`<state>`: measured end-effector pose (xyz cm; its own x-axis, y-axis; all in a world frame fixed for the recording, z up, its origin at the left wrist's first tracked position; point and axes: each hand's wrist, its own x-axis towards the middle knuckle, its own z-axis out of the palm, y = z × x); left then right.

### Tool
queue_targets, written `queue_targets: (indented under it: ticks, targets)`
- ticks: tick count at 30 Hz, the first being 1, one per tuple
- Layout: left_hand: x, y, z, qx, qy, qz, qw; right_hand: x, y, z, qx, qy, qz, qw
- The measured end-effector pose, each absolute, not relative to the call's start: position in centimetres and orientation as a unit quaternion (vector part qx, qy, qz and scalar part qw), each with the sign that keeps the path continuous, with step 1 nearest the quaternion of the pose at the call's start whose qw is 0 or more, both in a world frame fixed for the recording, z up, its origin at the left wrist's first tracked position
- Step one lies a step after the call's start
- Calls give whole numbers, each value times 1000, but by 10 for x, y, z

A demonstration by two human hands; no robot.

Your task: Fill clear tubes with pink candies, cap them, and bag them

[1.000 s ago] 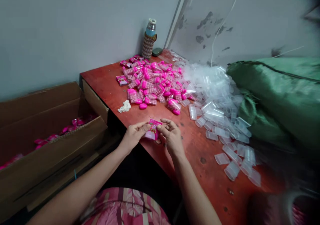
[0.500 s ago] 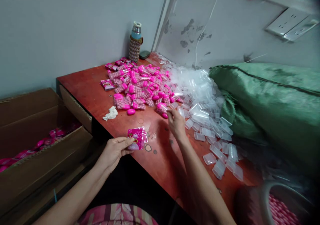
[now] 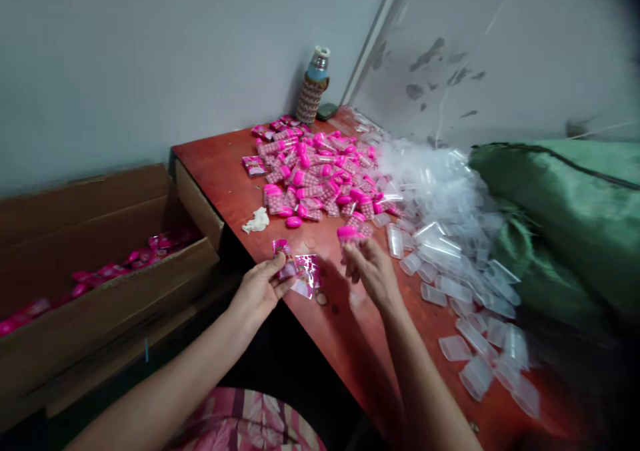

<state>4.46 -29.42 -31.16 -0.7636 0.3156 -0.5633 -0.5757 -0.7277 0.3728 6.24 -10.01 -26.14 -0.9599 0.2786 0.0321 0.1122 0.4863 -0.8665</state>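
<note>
My left hand (image 3: 261, 287) pinches a pink printed sleeve label (image 3: 284, 256) between thumb and fingers, at the table's near edge. Just past the fingertips are flat pink printed labels (image 3: 307, 276); whether the fingers touch them I cannot tell. My right hand (image 3: 374, 272) is closed on a small clear bottle with a pink cap (image 3: 348, 235), held upright above the table; the fingers hide most of its body. Behind both hands lies a heap of pink-capped bottles (image 3: 320, 177) filled with pale pink balls.
Empty clear containers (image 3: 450, 237) are piled right of the heap, beside a green sack (image 3: 560, 217). A carton (image 3: 110, 311) with pink packs stands left of the red table (image 3: 215, 171). A flask (image 3: 313, 87) and a white crumpled scrap (image 3: 256, 220) are on the table.
The view has swung left. My right hand has drawn a bottle away from the heap toward my left hand. One label now stands apart from the others at my left hand.
</note>
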Motion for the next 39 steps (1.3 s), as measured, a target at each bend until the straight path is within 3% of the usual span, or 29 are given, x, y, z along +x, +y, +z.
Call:
queue_targets:
  ticks: [3, 6, 14, 22, 31, 39]
  targets:
    - [46, -288, -312, -250, 224, 915, 224, 108, -147, -267, -109, -778, 618, 19]
    - [50, -283, -310, -245, 209, 920, 221, 135, -183, -274, -142, -738, 659, 18]
    - [64, -274, -297, -198, 215, 924, 248, 138, -202, -290, -174, -710, 677, 84]
    - [73, -276, -292, -87, 327, 912, 234, 135, -199, -293, -146, -664, 731, 64]
    - [66, -277, -295, -38, 363, 881, 302, 135, -194, -301, -161, -713, 673, 115]
    - [59, -283, -294, 24, 435, 836, 334, 132, -186, -297, -124, -646, 751, 60]
